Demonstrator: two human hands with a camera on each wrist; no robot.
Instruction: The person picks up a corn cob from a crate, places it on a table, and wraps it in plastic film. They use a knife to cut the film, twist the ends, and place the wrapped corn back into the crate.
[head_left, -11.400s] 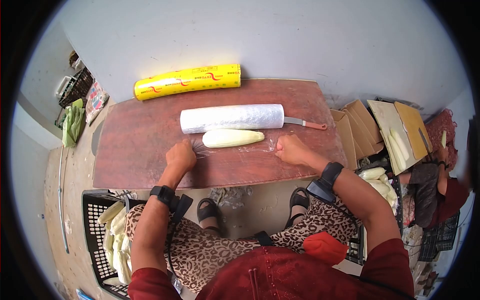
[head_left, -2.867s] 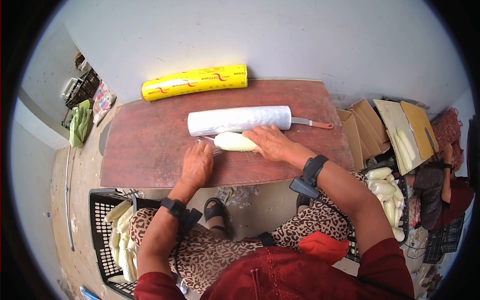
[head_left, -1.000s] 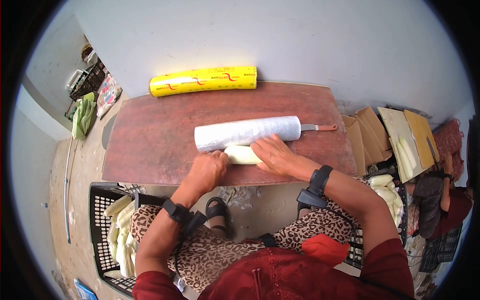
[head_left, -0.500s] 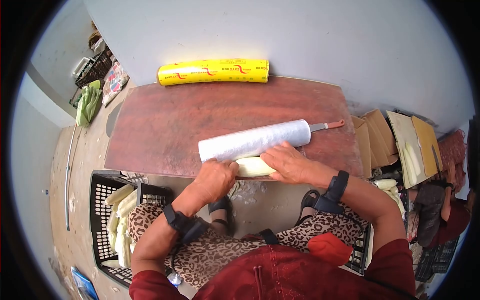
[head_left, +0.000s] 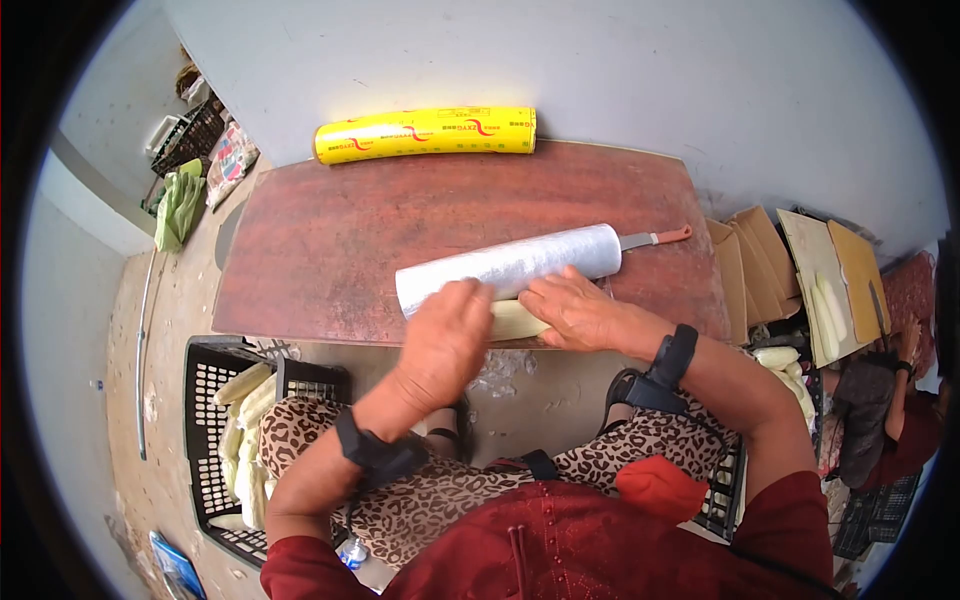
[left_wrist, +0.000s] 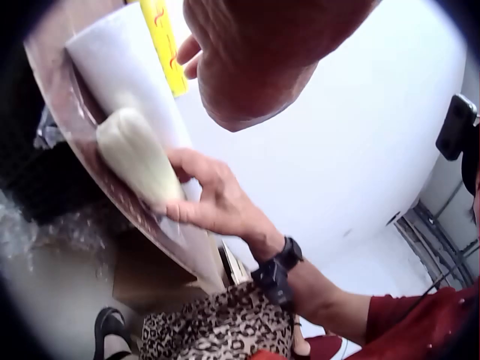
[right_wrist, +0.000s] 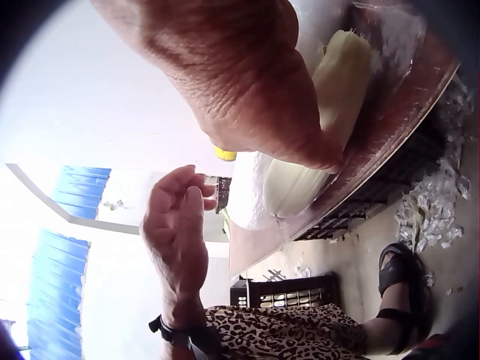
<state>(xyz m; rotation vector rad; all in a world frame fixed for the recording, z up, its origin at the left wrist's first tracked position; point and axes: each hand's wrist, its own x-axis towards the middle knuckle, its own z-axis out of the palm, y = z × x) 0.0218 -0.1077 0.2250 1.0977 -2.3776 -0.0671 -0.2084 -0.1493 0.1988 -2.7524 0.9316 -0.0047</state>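
Note:
A pale ear of corn [head_left: 517, 321] in trimmed husk lies at the table's front edge, against the roll of clear plastic wrap [head_left: 510, 262]. My right hand [head_left: 582, 312] grips the corn's right end, the thumb on the near side and the fingers on the far side, as the left wrist view shows for this hand [left_wrist: 217, 199]. Raised off the corn's left end is my left hand [head_left: 450, 335]; in the right wrist view this hand [right_wrist: 177, 236] has loosely bent fingers with nothing visible in them.
A knife [head_left: 657, 238] pokes out of the roll's right end. A yellow printed roll [head_left: 425, 135] lies along the wooden table's [head_left: 330, 220] back edge. Black crates [head_left: 205, 420] of corn flank my legs. Cardboard [head_left: 760, 270] and another person [head_left: 870, 410] are at the right.
The clear roll and corn have come toward the front edge and the roll has tilted. My left hand has just lifted off the corn's left end; the right stays on it.

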